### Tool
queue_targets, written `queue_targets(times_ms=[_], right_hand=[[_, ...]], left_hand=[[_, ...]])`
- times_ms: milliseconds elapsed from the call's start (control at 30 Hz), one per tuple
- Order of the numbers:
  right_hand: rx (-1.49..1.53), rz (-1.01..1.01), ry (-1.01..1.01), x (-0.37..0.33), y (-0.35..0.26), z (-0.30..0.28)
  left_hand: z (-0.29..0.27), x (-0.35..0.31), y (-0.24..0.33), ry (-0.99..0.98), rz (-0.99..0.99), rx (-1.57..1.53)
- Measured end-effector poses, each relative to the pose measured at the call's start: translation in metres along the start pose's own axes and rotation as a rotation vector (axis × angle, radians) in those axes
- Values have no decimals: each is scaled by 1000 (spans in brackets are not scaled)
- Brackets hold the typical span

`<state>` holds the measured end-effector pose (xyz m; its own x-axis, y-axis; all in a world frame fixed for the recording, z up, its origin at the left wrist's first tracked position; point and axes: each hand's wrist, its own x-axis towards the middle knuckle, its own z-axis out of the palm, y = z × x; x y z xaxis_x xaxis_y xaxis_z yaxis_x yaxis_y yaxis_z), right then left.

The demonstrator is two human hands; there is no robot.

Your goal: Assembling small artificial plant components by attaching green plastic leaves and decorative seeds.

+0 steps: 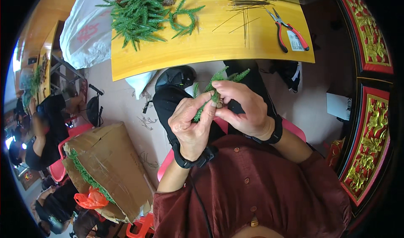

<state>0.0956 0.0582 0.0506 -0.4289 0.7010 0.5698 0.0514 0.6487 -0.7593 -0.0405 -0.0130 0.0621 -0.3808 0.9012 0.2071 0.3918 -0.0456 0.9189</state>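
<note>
Over my lap, both hands pinch a small green artificial pine sprig point(218, 76) from its two sides. My left hand point(191, 117) has thumb and forefinger closed on its lower stem, with some needles poking out beneath the fingers. Fingertips of my right hand point(244, 105) press the same spot from the other side; a small brownish piece shows between them, too hidden to name. On the yellow table point(168, 61) beyond lie a heap of green pine sprigs point(136, 19), thin dark wires point(246, 17) and red-handled pliers point(288, 32).
Pine cones point(168, 1) lie at the table's far edge, near a white plastic bag point(86, 32). A cardboard box point(109, 162) with greenery stands on my left. Carved red-and-gold panels point(372, 141) line the right side. Other people point(44, 133) sit at far left.
</note>
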Motion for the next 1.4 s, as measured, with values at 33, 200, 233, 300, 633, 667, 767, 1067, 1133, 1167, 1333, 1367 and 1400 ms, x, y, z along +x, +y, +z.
queue_targets(times_ms=[33,200,233,300,633,667,767,1067,1133,1167,1333,1367,1400], right_hand=[[-21,29,-50,4,-3,-3],[132,180,-144,4,-2,-6],[131,180,-143,4,0,-7],[122,182,-125,2,7,-9],[115,236,-32,-5,10,-6],[140,258,-20,-4,9,-6],[192,299,2,-3,8,-8],[-183,-161,-115,0,2,-8],[-146,-103,-75,0,1,-5],[-146,-105,-78,-1,1,-3],[20,241,40,-4,2,5],[141,376,44,-5,1,5],[267,511,48,-6,0,6]], left_hand=[[0,0,0,1,-7,0],[2,4,-7,18,-2,30],[2,4,-6,17,-2,29],[4,4,-5,13,-34,-8],[11,2,-10,-28,107,160],[11,2,-10,-24,31,51],[13,-2,-10,-15,-119,-164],[1,-3,-21,-35,-647,-901],[-3,-3,-25,-122,-631,-921],[-3,-5,-26,-120,-631,-923],[2,-9,-17,-130,-514,-670],[2,-9,-16,-115,-434,-561],[0,-10,-16,-97,-356,-449]])
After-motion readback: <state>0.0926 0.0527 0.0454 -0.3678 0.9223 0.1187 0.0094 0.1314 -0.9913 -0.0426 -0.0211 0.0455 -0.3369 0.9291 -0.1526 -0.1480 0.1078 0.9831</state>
